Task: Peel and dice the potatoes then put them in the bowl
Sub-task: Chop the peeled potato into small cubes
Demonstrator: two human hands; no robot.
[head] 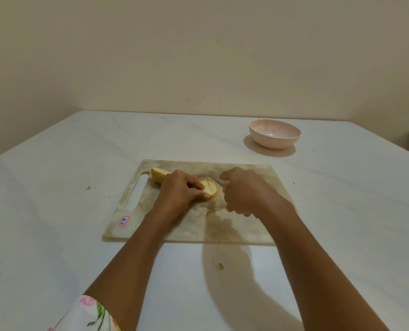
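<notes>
On a worn cutting board (198, 231) set on a white table (55, 211), a person slices a peeled potato half (211, 188) lying cut side down. The left hand (179, 189) steadies it, fingers curled over its top and thumb pinching the near side. The right hand (244, 192) is clenched round the handle of a knife (216, 179), whose blade reaches in from the far side to touch the potato. Parallel cuts already mark the exposed end.

A second half (158, 174) waits at the board's far left corner, just behind the left hand. The pink bowl (274, 142) stands well apart on the table, beyond the board to the right, with no potato in it.

The work appears to be mid-dicing: peeling looks finished and slicing is under way. The next move likely calls for finishing the slices, then cross-cutting them, with the left fingertips tucked clear of the blade.
</notes>
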